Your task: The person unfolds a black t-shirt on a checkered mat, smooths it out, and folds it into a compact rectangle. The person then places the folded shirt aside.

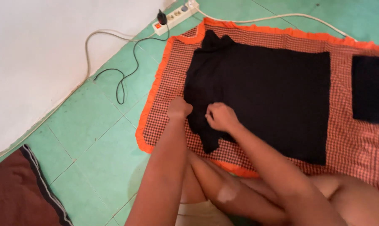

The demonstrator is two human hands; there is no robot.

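Smoothing the black shirt [260, 96] flat

My left hand [179, 108], fisted, presses its near edge; my right hand [221, 117] pinches the sleeve. I'd keep the fabric taut against the checked cloth [348, 142].

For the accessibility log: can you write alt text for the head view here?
Both hands, left hand and right hand, press on the near edge of a black shirt spread flat on a red checked cloth with orange trim over a green tiled floor. A white power strip lies by the wall.
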